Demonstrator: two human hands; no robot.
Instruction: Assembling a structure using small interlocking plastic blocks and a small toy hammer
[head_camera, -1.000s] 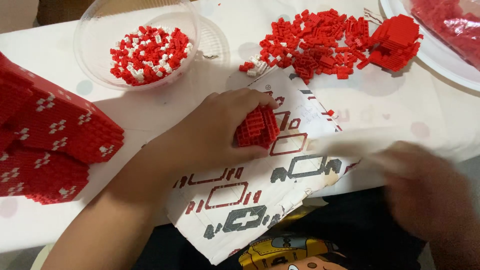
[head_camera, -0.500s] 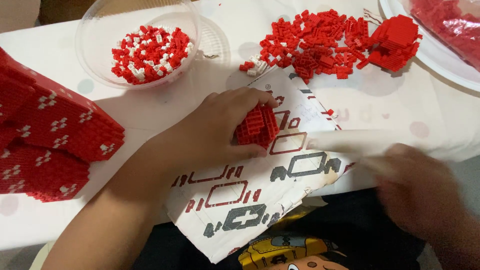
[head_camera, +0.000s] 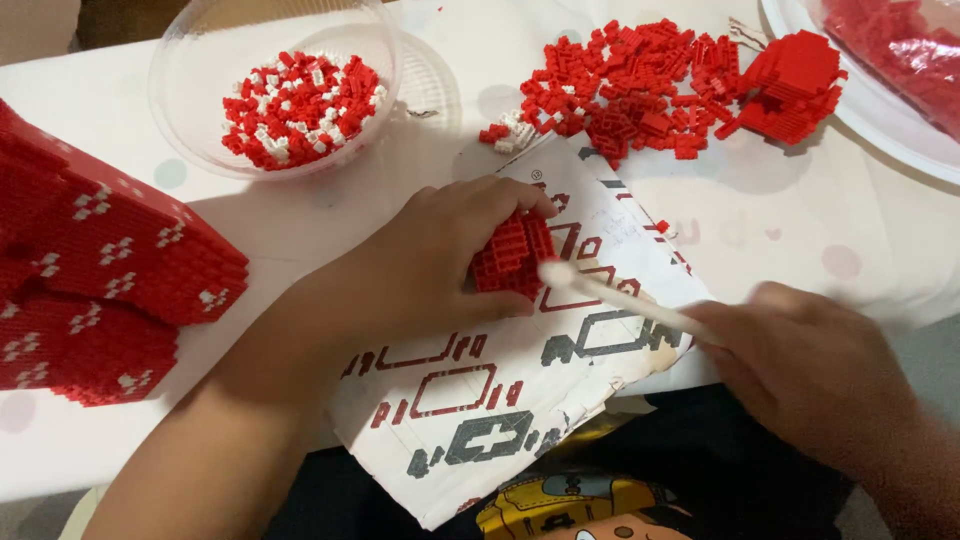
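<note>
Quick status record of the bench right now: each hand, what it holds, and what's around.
left hand: grips small red brick block over the instruction sheet
right hand: holds thin white stick, its tip touching the block
bowl: clear, with red and white bricks, far left
loose red bricks: pile beyond the sheet
large red build: at left edge, white dot patterns
plate: white, far right

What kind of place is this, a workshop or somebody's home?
Probably a home table used for a hobby: a white table with loose red bricks, a clear bowl of small bricks, and a printed instruction sheet.
</note>
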